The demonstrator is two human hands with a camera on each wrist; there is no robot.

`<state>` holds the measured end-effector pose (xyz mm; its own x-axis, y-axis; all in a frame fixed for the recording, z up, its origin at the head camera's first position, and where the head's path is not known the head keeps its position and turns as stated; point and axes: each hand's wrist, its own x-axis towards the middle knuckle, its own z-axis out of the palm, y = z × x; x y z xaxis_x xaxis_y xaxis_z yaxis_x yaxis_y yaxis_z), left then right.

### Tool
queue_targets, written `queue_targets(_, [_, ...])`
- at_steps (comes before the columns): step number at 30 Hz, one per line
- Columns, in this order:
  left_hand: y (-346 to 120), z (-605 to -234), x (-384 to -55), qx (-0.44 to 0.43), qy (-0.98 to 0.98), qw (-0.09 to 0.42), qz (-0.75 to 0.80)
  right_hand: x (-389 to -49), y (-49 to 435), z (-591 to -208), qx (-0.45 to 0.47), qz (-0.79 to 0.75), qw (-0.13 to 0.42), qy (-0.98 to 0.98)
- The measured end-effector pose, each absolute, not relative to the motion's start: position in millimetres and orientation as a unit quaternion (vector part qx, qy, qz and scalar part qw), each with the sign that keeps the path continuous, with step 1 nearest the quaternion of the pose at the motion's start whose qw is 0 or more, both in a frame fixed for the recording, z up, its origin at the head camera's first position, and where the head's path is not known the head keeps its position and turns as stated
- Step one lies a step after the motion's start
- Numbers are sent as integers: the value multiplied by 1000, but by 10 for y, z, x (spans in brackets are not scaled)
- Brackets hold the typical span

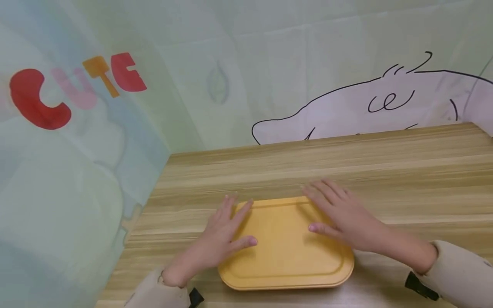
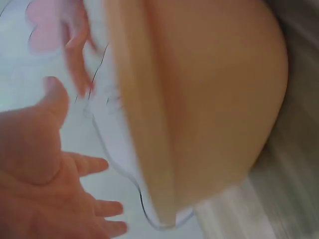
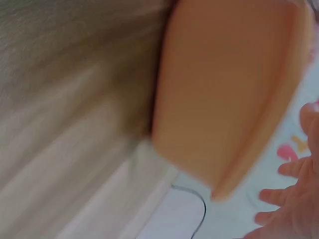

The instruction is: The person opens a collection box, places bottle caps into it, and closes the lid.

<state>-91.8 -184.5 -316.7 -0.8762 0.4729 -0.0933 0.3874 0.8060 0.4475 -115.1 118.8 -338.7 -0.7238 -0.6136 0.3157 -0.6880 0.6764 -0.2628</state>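
Note:
A yellow lidded box (image 1: 285, 239) with rounded corners sits on the wooden table, its flat lid facing up. My left hand (image 1: 221, 235) hovers over the left side of the lid, fingers spread and thumb pointing inward. Over the right side is my right hand (image 1: 343, 216), its fingers extended toward the far edge. In the left wrist view, a gap separates my left palm (image 2: 35, 174) from the rim of the box (image 2: 214, 99). The right wrist view likewise shows the fingers of my right hand (image 3: 294, 194) straight and apart from the box wall (image 3: 214, 94).
The wood-grain table (image 1: 308, 167) runs back to a pale printed sheet (image 1: 231, 64) with a line-drawn animal on it. Another printed sheet hangs at the left, with coloured letters (image 1: 38, 102). Dark straps (image 1: 420, 286) show at the sleeves.

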Motion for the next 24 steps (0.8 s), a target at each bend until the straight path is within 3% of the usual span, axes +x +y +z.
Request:
queue_targets(8, [-1640,-3395,-825,271,951,91,117,-1019,968,-3636,388,118,67,-912])
queue_targets(18, [-1595,-3552,-795,268,961,-8,72,-978,938,-3659,364,133,83,-918])
queue_targets(24, [-1595,-3559,-789,273,958,-5,84,-976,972,-3677,365,150,72,-916])
